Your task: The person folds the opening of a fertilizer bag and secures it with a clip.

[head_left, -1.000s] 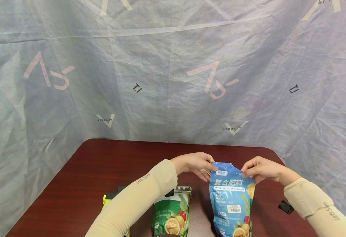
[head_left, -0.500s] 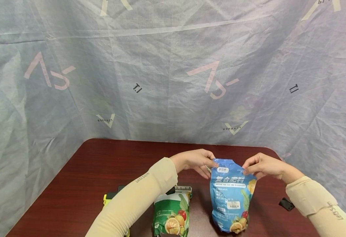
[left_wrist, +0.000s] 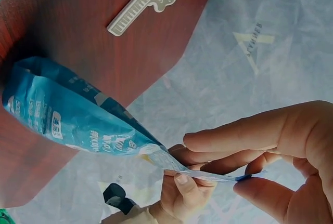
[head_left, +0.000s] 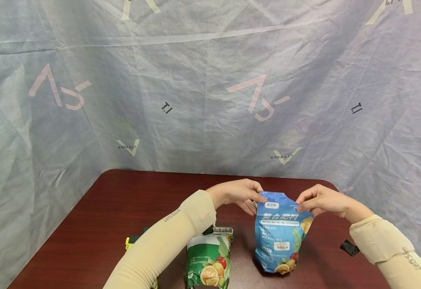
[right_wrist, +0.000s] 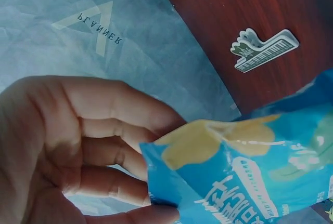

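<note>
Both hands hold a blue fertilizer bag (head_left: 277, 237) with fruit pictures by its top corners. My left hand (head_left: 238, 194) pinches the top left corner between thumb and fingers. At the opposite corner, my right hand (head_left: 326, 202) pinches the edge. The left wrist view shows the top pulled flat between the hands and the fuller body of the bag (left_wrist: 78, 112) beyond. Whether its bottom touches the table cannot be told. On the table behind it lies a bag clip (right_wrist: 266, 51) with a piano-key pattern, mostly hidden in the head view.
A green and white bag (head_left: 208, 261) stands left of the blue one, a piano-key clip (head_left: 223, 230) at its top. Something yellow and black (head_left: 130, 242) is partly hidden by the left sleeve. The dark red table (head_left: 152, 196) ends at a grey cloth backdrop (head_left: 203, 100).
Both hands have moved slightly up and away, taking the blue bag along. Its bottom edge, earlier cut off by the frame, now shows. The green bag has stayed in place.
</note>
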### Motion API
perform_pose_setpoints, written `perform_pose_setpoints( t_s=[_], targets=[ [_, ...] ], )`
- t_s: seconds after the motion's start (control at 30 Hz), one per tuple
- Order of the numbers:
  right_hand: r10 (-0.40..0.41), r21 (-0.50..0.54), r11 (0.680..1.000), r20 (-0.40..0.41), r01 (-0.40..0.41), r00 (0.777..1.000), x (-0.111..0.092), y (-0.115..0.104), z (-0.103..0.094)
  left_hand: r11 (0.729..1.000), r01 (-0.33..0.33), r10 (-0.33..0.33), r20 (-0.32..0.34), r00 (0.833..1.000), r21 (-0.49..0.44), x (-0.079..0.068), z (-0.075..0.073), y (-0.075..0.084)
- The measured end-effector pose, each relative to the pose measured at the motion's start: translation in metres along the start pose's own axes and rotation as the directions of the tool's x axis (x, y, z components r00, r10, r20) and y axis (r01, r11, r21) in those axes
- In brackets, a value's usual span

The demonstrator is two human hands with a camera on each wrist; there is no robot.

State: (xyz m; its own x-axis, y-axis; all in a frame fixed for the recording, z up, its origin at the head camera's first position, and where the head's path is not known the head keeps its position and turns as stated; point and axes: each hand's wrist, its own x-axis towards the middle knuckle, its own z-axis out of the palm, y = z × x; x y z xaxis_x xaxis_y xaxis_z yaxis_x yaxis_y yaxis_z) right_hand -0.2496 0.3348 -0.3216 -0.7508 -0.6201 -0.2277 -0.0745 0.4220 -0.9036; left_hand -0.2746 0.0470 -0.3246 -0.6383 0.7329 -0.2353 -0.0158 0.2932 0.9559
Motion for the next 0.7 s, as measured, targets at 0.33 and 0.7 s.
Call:
perform_pose_setpoints(
  t_s=[0.33, 0.7],
  targets=[
    [-0.029, -0.05, 0.998, -0.009, 0.029, 1.0, -0.0013, -0.0024, 0.0012, 1.0, -0.007, 0.007, 0.006, 1.0, 0.027, -0.0018, -0.0006, 0.0034],
    [-0.048, -0.064, 0.997, -0.008, 0.047, 0.999, -0.0048, -0.0042, 0.0041, 0.999, -0.005, 0.005, 0.008, 1.0, 0.033, -0.004, 0.0011, 0.0057]
  ],
)
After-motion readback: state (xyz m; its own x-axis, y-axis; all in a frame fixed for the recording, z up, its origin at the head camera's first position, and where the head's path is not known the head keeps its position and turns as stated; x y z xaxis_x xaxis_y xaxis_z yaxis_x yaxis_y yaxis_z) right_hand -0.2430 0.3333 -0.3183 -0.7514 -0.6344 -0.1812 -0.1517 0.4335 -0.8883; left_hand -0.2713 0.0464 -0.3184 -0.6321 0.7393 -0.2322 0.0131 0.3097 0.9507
